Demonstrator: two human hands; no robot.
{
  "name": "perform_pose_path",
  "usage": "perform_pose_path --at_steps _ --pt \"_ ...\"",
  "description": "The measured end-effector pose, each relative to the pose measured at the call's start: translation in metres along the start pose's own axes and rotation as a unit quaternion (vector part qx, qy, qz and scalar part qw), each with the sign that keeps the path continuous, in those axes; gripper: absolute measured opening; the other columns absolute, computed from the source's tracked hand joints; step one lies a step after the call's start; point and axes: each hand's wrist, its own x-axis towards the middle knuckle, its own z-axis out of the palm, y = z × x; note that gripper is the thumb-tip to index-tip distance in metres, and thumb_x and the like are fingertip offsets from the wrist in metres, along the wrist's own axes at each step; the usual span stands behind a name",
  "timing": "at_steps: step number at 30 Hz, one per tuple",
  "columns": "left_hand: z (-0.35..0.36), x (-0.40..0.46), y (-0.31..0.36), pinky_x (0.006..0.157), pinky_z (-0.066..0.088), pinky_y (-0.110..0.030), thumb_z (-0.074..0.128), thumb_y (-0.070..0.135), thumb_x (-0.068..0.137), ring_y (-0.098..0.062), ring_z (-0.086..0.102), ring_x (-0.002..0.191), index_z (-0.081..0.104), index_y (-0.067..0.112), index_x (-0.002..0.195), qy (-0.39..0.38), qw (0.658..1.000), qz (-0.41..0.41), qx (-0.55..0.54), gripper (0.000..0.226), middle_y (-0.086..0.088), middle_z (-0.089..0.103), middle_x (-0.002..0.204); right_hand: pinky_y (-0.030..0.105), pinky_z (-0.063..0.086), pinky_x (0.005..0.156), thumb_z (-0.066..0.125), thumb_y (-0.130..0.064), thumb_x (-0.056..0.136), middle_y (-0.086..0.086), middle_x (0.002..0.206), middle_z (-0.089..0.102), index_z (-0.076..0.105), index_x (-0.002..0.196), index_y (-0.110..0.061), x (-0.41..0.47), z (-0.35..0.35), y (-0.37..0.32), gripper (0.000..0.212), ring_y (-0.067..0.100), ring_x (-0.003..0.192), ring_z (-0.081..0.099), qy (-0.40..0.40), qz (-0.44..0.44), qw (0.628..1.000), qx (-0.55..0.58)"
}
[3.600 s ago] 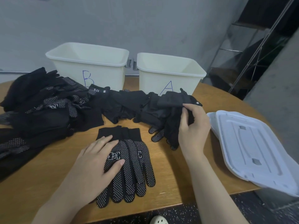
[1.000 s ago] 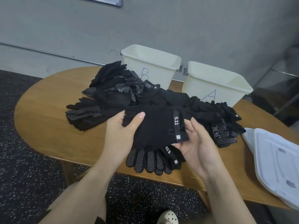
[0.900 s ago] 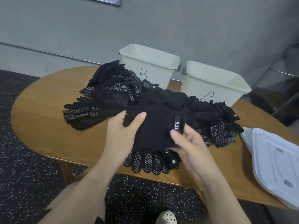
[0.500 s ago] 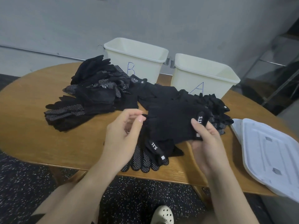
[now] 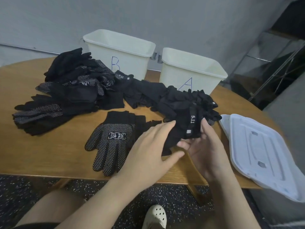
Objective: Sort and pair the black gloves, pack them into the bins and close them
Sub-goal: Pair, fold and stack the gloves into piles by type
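A black glove with a "5.11" strap (image 5: 189, 124) lies across the palm of my right hand (image 5: 204, 149), whose thumb and fingers curl round it. My left hand (image 5: 150, 149) lies flat over the glove's left part, fingers straight. A dotted black glove (image 5: 112, 139) lies palm up on the wooden table (image 5: 41, 157), just left of my left hand. A long heap of black gloves (image 5: 79, 95) stretches across the table's back. Behind it stand two open cream bins, bin B (image 5: 122, 47) on the left and bin A (image 5: 194, 66) on the right.
Two white bin lids (image 5: 264, 154) lie stacked at the table's right edge, overhanging it. A grey wall rises behind the bins. A metal shelf frame (image 5: 270, 63) stands at the right. Speckled dark floor and a white shoe (image 5: 156, 215) show below the table's front edge.
The 5.11 glove has moved right and down into my right palm. My left hand let go of its pinch and now lies flat on it. The dotted glove is uncovered.
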Motion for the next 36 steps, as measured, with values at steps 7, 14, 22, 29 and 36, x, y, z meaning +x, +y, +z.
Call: perform_pose_path --at_steps 7,14,22,29,36 --pt "-0.004 0.008 -0.003 0.065 0.05 -0.025 0.048 0.032 0.107 -0.009 0.064 0.069 0.065 0.027 0.117 0.051 0.976 -0.062 -0.202 0.021 0.01 0.071 0.087 0.034 0.054 0.074 0.052 -0.025 0.094 0.015 0.108 0.075 0.077 0.109 -0.014 0.004 -0.015 0.0 0.031 0.026 0.089 0.071 0.032 -0.12 0.98 -0.153" --pt "-0.006 0.014 0.003 0.092 0.057 -0.048 0.044 0.04 0.107 -0.018 0.071 0.103 0.07 0.025 0.115 -0.063 0.941 -0.096 -0.319 0.03 0.003 0.076 0.106 0.045 0.057 0.095 0.071 -0.033 0.095 0.017 0.124 0.072 0.068 0.126 -0.01 0.002 -0.017 -0.002 0.039 0.031 0.116 0.069 -0.036 -0.061 0.98 -0.187" --pt "-0.001 0.019 -0.036 0.089 0.039 -0.025 0.057 0.049 0.092 -0.005 0.049 0.1 0.051 0.033 0.07 -0.073 0.993 -0.087 -0.025 0.028 0.017 0.061 0.086 0.037 0.063 0.079 0.074 -0.019 0.093 0.008 0.096 0.08 0.077 0.097 -0.008 0.011 -0.031 0.015 0.012 0.03 0.096 0.076 0.062 0.013 0.953 -0.297" --pt "-0.008 0.017 -0.054 0.098 0.041 -0.026 0.072 0.039 0.092 -0.004 0.048 0.107 0.063 0.034 0.084 -0.056 0.992 -0.102 0.053 0.013 0.021 0.061 0.094 0.047 0.057 0.074 0.077 -0.043 0.088 0.005 0.08 0.074 0.071 0.084 -0.01 0.018 -0.026 0.037 0.034 0.024 0.081 0.07 0.134 -0.027 0.823 -0.552" --pt "-0.01 0.011 -0.058 0.097 0.038 -0.024 0.073 0.036 0.091 -0.006 0.048 0.107 0.065 0.029 0.091 -0.031 0.993 -0.08 0.087 0.01 0.02 0.06 0.095 0.028 0.047 0.085 0.077 -0.041 0.088 -0.007 0.115 0.057 0.061 0.126 -0.017 0.01 -0.014 0.039 0.047 0.015 0.103 0.058 0.153 -0.115 0.735 -0.65"
